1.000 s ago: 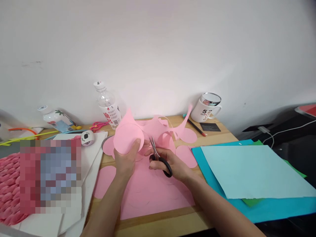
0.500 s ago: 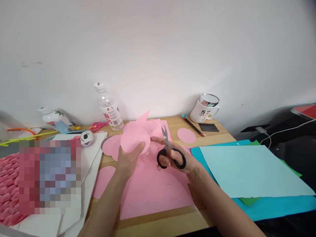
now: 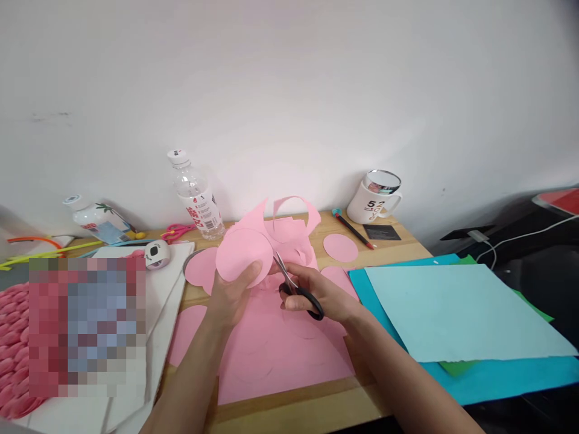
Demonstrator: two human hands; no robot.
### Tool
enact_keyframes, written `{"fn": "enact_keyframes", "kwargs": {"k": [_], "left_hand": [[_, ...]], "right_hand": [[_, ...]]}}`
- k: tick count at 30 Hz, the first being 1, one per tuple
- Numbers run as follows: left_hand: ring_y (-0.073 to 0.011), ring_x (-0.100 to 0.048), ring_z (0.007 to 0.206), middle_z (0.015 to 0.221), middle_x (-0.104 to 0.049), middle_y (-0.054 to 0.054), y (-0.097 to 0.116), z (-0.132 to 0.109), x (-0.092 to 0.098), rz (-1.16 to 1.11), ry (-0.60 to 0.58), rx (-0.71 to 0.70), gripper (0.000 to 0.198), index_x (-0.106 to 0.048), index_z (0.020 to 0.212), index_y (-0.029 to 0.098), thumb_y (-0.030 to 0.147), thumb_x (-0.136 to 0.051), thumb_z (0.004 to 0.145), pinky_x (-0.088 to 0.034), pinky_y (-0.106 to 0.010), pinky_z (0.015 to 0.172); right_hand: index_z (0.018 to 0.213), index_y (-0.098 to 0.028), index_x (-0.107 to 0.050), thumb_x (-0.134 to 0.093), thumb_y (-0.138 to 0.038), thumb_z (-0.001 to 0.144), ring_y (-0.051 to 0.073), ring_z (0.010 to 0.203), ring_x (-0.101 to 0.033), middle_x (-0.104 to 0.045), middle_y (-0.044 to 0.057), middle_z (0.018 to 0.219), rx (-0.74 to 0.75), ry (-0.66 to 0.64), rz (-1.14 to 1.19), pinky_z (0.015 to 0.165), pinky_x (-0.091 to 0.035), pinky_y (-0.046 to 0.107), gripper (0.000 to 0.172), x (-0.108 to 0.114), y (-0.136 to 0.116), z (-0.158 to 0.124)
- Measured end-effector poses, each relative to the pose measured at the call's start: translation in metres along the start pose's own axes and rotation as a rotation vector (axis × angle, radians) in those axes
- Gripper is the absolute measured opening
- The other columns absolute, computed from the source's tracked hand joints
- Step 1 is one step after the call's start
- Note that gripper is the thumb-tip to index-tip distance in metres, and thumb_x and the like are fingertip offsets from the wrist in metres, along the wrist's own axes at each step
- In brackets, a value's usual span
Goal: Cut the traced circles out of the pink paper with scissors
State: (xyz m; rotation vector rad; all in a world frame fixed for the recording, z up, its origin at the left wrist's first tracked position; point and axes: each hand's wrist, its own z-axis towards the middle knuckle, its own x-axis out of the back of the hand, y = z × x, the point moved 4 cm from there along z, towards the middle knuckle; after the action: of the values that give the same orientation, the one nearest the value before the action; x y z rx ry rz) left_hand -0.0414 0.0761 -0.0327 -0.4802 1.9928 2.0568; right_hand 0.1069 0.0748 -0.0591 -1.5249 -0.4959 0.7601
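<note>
My left hand [image 3: 235,295] pinches a pink paper circle [image 3: 244,256], thumb on its face. In my right hand [image 3: 312,289] are black-handled scissors [image 3: 301,292], their blades reaching the circle's right edge. Curved pink offcut strips [image 3: 298,205] stand up behind the circle; whether they still join it I cannot tell. Beneath both hands lie pink paper sheets [image 3: 284,374]. Another pink circle [image 3: 341,248] rests on the table to the right, and more round pink pieces [image 3: 199,268] lie to the left.
A clear bottle [image 3: 196,199] and a white mug [image 3: 374,199] stand by the wall. Near the mug lie a black pencil [image 3: 353,229] and a dark card [image 3: 382,232]. Blue and pale green sheets [image 3: 465,313] cover the right; white boards [image 3: 169,289] and a braided pink item [image 3: 15,337] occupy the left.
My right hand has moved left and turned the scissors, bringing the blades to the circle's edge. A curved pink strip now stands up behind it. My left hand keeps its hold.
</note>
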Motion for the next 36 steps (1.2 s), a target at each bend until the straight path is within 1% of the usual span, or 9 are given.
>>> {"fn": "enact_keyframes", "kwargs": {"k": [3,6,10,13,20,23,28,32,36], "left_hand": [[-0.0275,-0.064,0.1,0.103,-0.071,-0.008,-0.004,-0.001,0.001,0.033,-0.006,0.026,0.053,-0.063,0.111,0.02,0.029,-0.079,0.061,-0.053,-0.039,0.084],[-0.0259,-0.065,0.096,0.1,-0.072,-0.008,-0.008,-0.003,0.004,0.112,0.009,0.025,0.056,-0.062,0.114,0.018,0.028,-0.079,0.061,-0.053,-0.036,0.082],[-0.0253,-0.066,0.094,0.096,-0.073,-0.008,-0.014,-0.004,0.006,0.198,-0.018,0.03,0.056,-0.06,0.117,0.018,0.026,-0.077,0.064,-0.054,-0.035,0.081],[-0.0248,-0.066,0.091,0.093,-0.073,-0.007,-0.014,-0.005,0.004,0.216,-0.027,0.012,0.052,-0.061,0.114,0.019,0.027,-0.076,0.065,-0.055,-0.035,0.078],[-0.0228,-0.068,0.08,0.082,-0.073,-0.006,-0.011,-0.006,0.003,0.296,-0.009,0.007,0.035,-0.065,0.094,0.017,0.031,-0.076,0.065,-0.056,-0.033,0.071],[-0.0226,-0.068,0.085,0.087,-0.074,-0.006,-0.012,-0.006,0.004,0.316,-0.034,0.009,0.038,-0.064,0.1,0.017,0.032,-0.074,0.067,-0.056,-0.032,0.074],[-0.0225,-0.067,0.091,0.095,-0.073,-0.007,-0.015,-0.006,0.005,0.33,-0.016,-0.018,0.055,-0.057,0.117,0.017,0.032,-0.074,0.067,-0.056,-0.032,0.077],[-0.024,-0.068,0.092,0.096,-0.073,-0.009,-0.016,-0.006,0.007,0.343,0.027,-0.024,0.063,-0.054,0.122,0.015,0.033,-0.076,0.065,-0.056,-0.033,0.077],[-0.0241,-0.067,0.096,0.102,-0.072,-0.01,-0.018,-0.006,0.008,0.366,0.019,-0.032,0.065,-0.052,0.125,0.016,0.033,-0.075,0.067,-0.056,-0.033,0.08]], "right_hand": [[0.116,-0.019,-0.056,-0.071,-0.042,0.077,0.009,0.055,-0.03,-0.036,-0.006,0.063,0.013,0.04,-0.032,0.048,-0.024,0.023,0.047,0.001,-0.002,0.0],[0.094,-0.017,-0.059,-0.072,-0.044,0.075,0.009,0.055,-0.029,-0.037,-0.006,0.063,0.041,0.081,-0.032,0.048,-0.022,0.023,0.035,0.002,-0.004,-0.001],[0.075,-0.017,-0.055,-0.078,-0.044,0.067,0.009,0.056,-0.034,-0.042,-0.005,0.064,0.028,0.129,-0.047,0.049,-0.026,0.023,0.036,0.004,-0.004,-0.001],[0.073,-0.017,-0.054,-0.078,-0.045,0.065,0.01,0.058,-0.038,-0.046,-0.004,0.065,0.017,0.159,-0.042,0.051,-0.029,0.023,0.038,0.005,-0.004,-0.001],[0.073,-0.017,-0.053,-0.082,-0.04,0.062,0.012,0.062,-0.042,-0.051,-0.002,0.068,0.014,0.165,-0.025,0.053,-0.033,0.023,0.038,0.006,-0.003,-0.001],[0.07,-0.017,-0.052,-0.083,-0.039,0.061,0.011,0.061,-0.041,-0.049,-0.003,0.066,0.026,0.184,-0.026,0.053,-0.032,0.023,0.039,0.006,-0.003,-0.001],[0.072,-0.017,-0.053,-0.081,-0.038,0.064,0.011,0.06,-0.04,-0.048,-0.003,0.066,0.028,0.192,-0.027,0.053,-0.031,0.023,0.037,0.005,-0.003,-0.001],[0.071,-0.016,-0.052,-0.08,-0.038,0.066,0.009,0.058,-0.035,-0.045,-0.004,0.064,0.03,0.201,-0.024,0.051,-0.026,0.023,0.036,0.004,-0.003,-0.001],[0.073,-0.016,-0.054,-0.079,-0.04,0.067,0.008,0.054,-0.031,-0.041,-0.005,0.061,0.046,0.207,-0.008,0.048,-0.022,0.023,0.035,0.003,-0.003,0.0]]}}
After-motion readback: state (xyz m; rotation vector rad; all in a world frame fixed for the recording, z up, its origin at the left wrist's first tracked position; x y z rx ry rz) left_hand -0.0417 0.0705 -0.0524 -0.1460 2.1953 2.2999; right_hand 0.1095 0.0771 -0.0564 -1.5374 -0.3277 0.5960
